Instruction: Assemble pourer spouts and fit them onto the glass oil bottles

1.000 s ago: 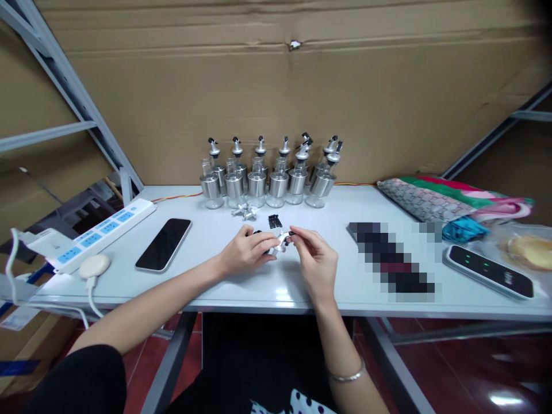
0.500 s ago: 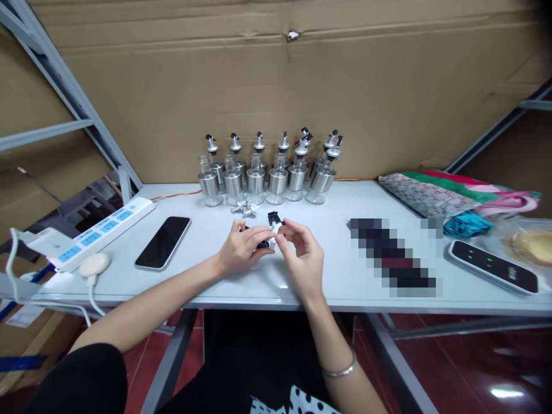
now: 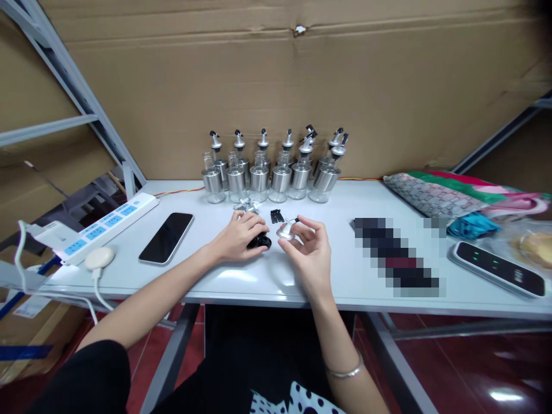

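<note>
- Silver pourer (image 3: 285, 232), centre of the frame: the right hand (image 3: 311, 253) has thumb and fingers closed lightly around it, probably to leave both ends free; its long axis slants from flared base, lower left, to black tip, upper right.
- Left hand (image 3: 240, 237), left of centre: fingers half-curled over black round parts (image 3: 263, 241), perhaps corralling them; I cannot tell whether they grip.
- Beyond, small black pieces (image 3: 276, 216) and silver fittings (image 3: 255, 205) lie grouped on the counter (image 3: 357, 198), seemingly for reach.
- Farthest, upper centre, bottles (image 3: 282, 181) stand upright in rows, likely for elbow room.
</note>
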